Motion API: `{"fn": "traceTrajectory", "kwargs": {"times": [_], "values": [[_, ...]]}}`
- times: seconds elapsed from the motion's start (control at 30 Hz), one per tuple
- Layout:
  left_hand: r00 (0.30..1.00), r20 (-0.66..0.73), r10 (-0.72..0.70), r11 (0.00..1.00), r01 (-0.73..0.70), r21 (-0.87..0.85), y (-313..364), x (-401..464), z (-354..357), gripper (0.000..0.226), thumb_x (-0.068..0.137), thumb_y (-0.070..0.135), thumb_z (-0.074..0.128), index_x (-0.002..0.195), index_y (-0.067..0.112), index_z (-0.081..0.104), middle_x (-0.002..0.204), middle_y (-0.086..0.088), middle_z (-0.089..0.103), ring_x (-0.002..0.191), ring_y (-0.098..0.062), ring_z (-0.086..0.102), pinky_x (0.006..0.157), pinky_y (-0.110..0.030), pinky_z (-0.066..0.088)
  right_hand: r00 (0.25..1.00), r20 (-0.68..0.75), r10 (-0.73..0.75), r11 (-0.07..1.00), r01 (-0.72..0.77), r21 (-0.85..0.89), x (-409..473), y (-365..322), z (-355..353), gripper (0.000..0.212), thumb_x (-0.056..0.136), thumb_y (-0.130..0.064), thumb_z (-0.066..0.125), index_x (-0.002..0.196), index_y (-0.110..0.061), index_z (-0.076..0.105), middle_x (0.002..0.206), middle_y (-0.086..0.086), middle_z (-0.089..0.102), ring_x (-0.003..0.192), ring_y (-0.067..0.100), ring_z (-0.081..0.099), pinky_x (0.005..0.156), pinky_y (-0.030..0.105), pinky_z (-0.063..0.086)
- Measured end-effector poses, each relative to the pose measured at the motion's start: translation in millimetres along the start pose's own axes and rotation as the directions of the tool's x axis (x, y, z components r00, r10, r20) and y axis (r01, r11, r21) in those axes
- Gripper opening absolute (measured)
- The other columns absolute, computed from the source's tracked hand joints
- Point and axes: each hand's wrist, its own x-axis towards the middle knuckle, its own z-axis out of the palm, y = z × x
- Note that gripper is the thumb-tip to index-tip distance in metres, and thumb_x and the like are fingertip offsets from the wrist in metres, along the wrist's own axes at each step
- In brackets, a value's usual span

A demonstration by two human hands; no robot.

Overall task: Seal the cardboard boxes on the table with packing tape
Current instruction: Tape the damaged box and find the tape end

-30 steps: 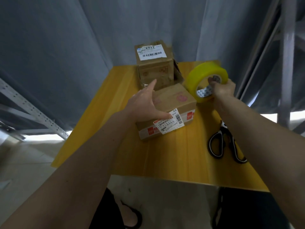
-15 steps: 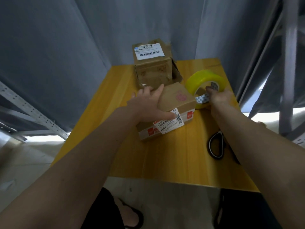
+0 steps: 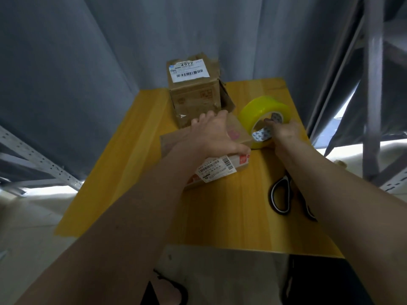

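Note:
A low flat cardboard box (image 3: pixel 236 134) with a white barcode label lies mid-table. My left hand (image 3: pixel 211 135) rests flat on its top, fingers reaching over the far edge and thumb along the near right edge. Behind it stands a taller cardboard box (image 3: pixel 193 95) with a white label reading 4977; one side flap hangs loose. My right hand (image 3: pixel 284 130) grips a yellow roll of packing tape (image 3: pixel 262 111), fingers hooked into its core. The roll stands on edge against the right end of the flat box.
Black-handled scissors (image 3: pixel 280 194) lie on the yellow wooden table (image 3: pixel 231 216) to the right, partly under my right forearm. Grey curtains hang behind and left. Metal racking (image 3: pixel 372 84) stands at the right. The table's near edge is close to my body.
My right hand brought the tape roll down from the air to the table beside the flat box. My left hand settled flat onto the box top.

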Motion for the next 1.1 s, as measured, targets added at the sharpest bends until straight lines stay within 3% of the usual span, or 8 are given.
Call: {"fn": "traceTrajectory", "kwargs": {"times": [0.1, 0.23, 0.37, 0.47, 0.6, 0.77, 0.9, 1.1], "values": [[0.997, -0.07, 0.012, 0.998, -0.016, -0.056, -5, -8, -8, 0.123, 0.052, 0.081, 0.068, 0.15, 0.023, 0.024, 0.138, -0.006, 0.042, 0.128, -0.028, 0.038, 0.104, -0.044, 0.03, 0.994, 0.038, 0.097, 0.992, -0.1, 0.082, -6, -7, 1, 0.065, 0.08, -0.03, 0.077, 0.133, -0.002, 0.051, 0.131, 0.015, 0.057, 0.116, 0.034, 0.057, 0.097, 0.047, 0.049], [0.975, -0.221, 0.028, 0.982, -0.068, -0.177, -5, -21, -22, 0.123, 0.054, 0.078, 0.071, 0.152, 0.024, 0.02, 0.143, -0.006, 0.038, 0.132, -0.026, 0.034, 0.11, -0.045, 0.028, 0.955, 0.252, 0.156, 0.896, -0.244, 0.372, -28, -35, 8, 0.055, 0.086, -0.037, 0.07, 0.129, -0.007, 0.054, 0.123, 0.014, 0.064, 0.106, 0.029, 0.064, 0.094, 0.045, 0.052], [0.916, -0.399, -0.026, 0.893, -0.158, -0.421, -1, -35, -27, 0.12, 0.053, 0.076, 0.07, 0.151, 0.028, 0.02, 0.146, -0.001, 0.034, 0.136, -0.019, 0.032, 0.114, -0.046, 0.03, 0.917, 0.397, 0.028, 0.816, -0.25, 0.521, -57, -73, 13, 0.021, 0.092, -0.028, 0.064, 0.098, -0.008, 0.064, 0.086, 0.012, 0.073, 0.075, 0.024, 0.071, 0.071, 0.038, 0.06], [0.867, -0.489, -0.091, 0.797, -0.231, -0.558, -3, -41, -23, 0.113, 0.058, 0.068, 0.075, 0.15, 0.029, 0.022, 0.146, 0.002, 0.033, 0.136, -0.014, 0.032, 0.112, -0.043, 0.034, 0.952, 0.287, -0.104, 0.906, -0.029, 0.423, -69, -94, 8, 0.014, 0.082, -0.013, 0.074, 0.089, -0.01, 0.062, 0.088, 0.01, 0.071, 0.078, 0.023, 0.071, 0.074, 0.037, 0.06], [0.819, -0.546, -0.179, 0.721, -0.269, -0.639, -3, -45, -13, 0.106, 0.066, 0.054, 0.08, 0.15, 0.026, 0.023, 0.141, -0.002, 0.034, 0.133, -0.012, 0.035, 0.109, -0.028, 0.033, 0.911, 0.314, -0.268, 0.944, 0.184, 0.273, -80, -106, 9, 0.014, 0.081, -0.019, 0.075, 0.091, -0.014, 0.066, 0.083, 0.002, 0.072, 0.06, 0.008, 0.069, 0.052, 0.02, 0.054], [0.865, -0.466, -0.185, 0.749, -0.183, -0.637, 1, -39, -27, 0.107, 0.055, 0.061, 0.077, 0.144, 0.023, 0.032, 0.134, -0.002, 0.037, 0.133, -0.018, 0.036, 0.113, -0.041, 0.034, 0.897, 0.205, -0.393, 0.919, 0.375, 0.12, -85, -101, 24, 0.013, 0.083, -0.03, 0.069, 0.071, -0.026, 0.064, 0.088, -0.002, 0.072, 0.087, 0.019, 0.07, 0.085, 0.042, 0.056], [0.885, -0.432, -0.174, 0.751, -0.164, -0.639, -6, -39, -37, 0.096, 0.054, 0.059, 0.08, 0.134, 0.025, 0.039, 0.129, 0.001, 0.041, 0.128, -0.015, 0.041, 0.11, -0.039, 0.037, 0.866, 0.187, -0.463, 0.884, 0.468, 0.02, -90, -103, 27, 0.022, 0.082, -0.039, 0.066, 0.065, -0.026, 0.062, 0.083, -0.004, 0.07, 0.089, 0.022, 0.068, 0.085, 0.042, 0.055], [0.882, -0.448, -0.146, 0.756, -0.193, -0.626, -17, -50, -34, 0.097, 0.059, 0.062, 0.079, 0.139, 0.028, 0.037, 0.131, 0.004, 0.041, 0.124, -0.01, 0.044, 0.108, -0.036, 0.04, 0.846, 0.245, -0.474, 0.871, 0.491, -0.01, -93, -112, 21, 0.018, 0.086, -0.037, 0.064, 0.083, -0.02, 0.069, 0.092, 0.006, 0.073, 0.089, 0.028, 0.069, 0.083, 0.044, 0.056]]}}
